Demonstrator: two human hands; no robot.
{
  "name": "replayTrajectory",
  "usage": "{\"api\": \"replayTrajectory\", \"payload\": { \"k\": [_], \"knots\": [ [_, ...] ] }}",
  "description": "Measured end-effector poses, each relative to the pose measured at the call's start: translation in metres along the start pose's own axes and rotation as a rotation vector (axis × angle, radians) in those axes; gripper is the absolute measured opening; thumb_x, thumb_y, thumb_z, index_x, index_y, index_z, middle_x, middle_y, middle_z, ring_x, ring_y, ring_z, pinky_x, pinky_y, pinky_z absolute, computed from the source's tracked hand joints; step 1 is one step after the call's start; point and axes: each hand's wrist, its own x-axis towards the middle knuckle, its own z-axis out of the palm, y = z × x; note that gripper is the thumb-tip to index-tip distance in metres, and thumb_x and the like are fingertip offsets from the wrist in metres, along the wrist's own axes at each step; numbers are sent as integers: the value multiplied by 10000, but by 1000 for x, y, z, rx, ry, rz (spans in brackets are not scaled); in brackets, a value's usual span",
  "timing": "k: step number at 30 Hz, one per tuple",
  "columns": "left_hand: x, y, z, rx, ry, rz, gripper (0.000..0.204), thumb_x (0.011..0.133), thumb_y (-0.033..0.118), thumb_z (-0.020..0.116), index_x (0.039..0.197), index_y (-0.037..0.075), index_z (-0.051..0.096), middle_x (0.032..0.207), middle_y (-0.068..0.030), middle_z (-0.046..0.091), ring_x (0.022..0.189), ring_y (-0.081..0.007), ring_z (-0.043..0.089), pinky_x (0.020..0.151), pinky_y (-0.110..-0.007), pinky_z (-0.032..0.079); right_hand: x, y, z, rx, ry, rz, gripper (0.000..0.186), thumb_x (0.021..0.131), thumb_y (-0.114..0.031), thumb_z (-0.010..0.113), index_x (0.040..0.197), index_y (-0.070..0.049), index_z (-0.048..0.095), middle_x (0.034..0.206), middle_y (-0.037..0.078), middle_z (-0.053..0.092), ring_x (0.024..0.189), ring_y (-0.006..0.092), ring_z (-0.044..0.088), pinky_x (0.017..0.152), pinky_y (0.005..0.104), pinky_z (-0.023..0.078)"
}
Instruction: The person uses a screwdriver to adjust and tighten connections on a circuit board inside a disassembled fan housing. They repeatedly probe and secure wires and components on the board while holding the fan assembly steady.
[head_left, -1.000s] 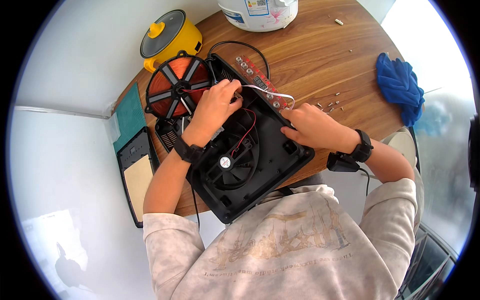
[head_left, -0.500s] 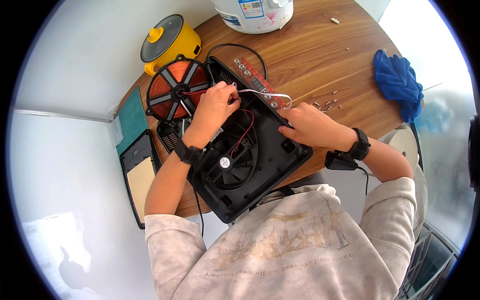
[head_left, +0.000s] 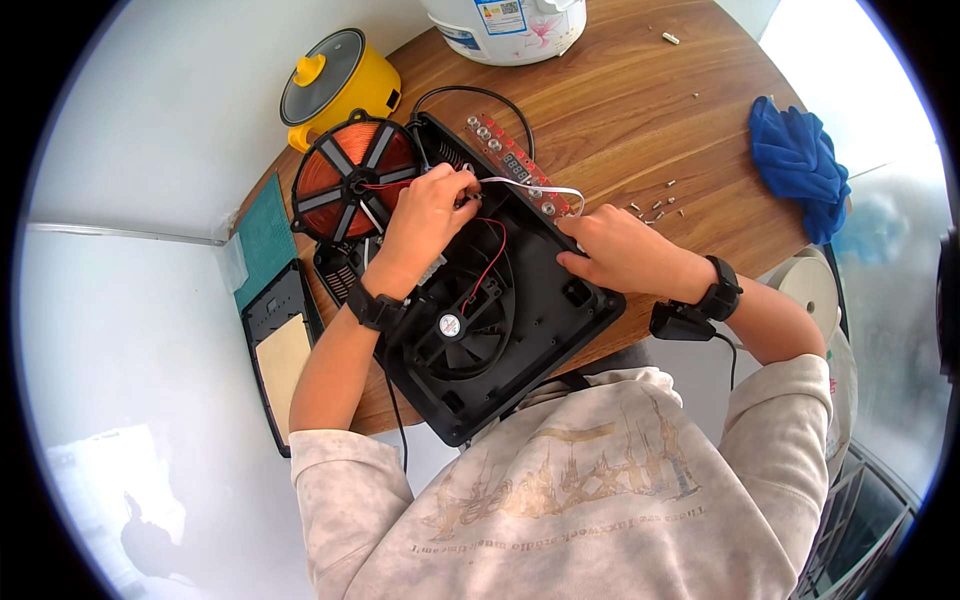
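Black appliance housing [head_left: 548, 285], in the head view: lies open at the near edge of the desk [head_left: 620, 90], coil [head_left: 360, 180] at its upper left. Left grip [head_left: 428, 212] bent inward over the housing, near the white cable [head_left: 550, 189]; cannot tell whether closed on anything. Right grip [head_left: 622, 247] at the housing's right edge, by the red circuit board [head_left: 512, 165]; likewise cannot tell. Seemingly handling internal connections; calls next for a steady housing.

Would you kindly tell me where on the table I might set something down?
Mostly bare wood lies between the red board, white appliance and blue cloth, beyond the small pieces near the right hand. Crowded: the left side, where coil, yellow pot and green mat sit close.
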Motion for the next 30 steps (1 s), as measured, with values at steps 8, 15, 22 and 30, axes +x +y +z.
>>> {"api": "replayTrajectory", "payload": {
  "k": [8,15,22,30],
  "knots": [
    [2,-1,-2,-20,-17,27,141,824,90,779,937,28,722,864,-117,618,734,-281,678,662,-376,522,0,0,1,8,1,12,275,889,-211,719,918,49,632,767,254,675,793,447,690,741,505,564],
    [8,10,1,193,-24,49,114,833,142,740,865,41,698,828,-106,596,771,-329,666,663,-423,522,0,2,4,10,48,-27,272,895,-212,710,941,47,640,728,260,657,760,454,670,725,508,548],
    [12,5,-2,-28,-54,41,103,833,103,719,903,32,692,843,-94,654,725,-275,682,652,-358,533,0,4,4,16,29,-19,285,883,-215,721,946,52,647,797,257,688,806,445,696,744,504,572],
    [2,-1,-38,-96,-78,-116,115,878,109,714,937,13,690,823,-84,718,679,-161,682,658,-286,526,0,3,3,16,20,-5,283,882,-217,723,927,49,637,779,257,679,794,449,691,729,500,572]
  ]
}}
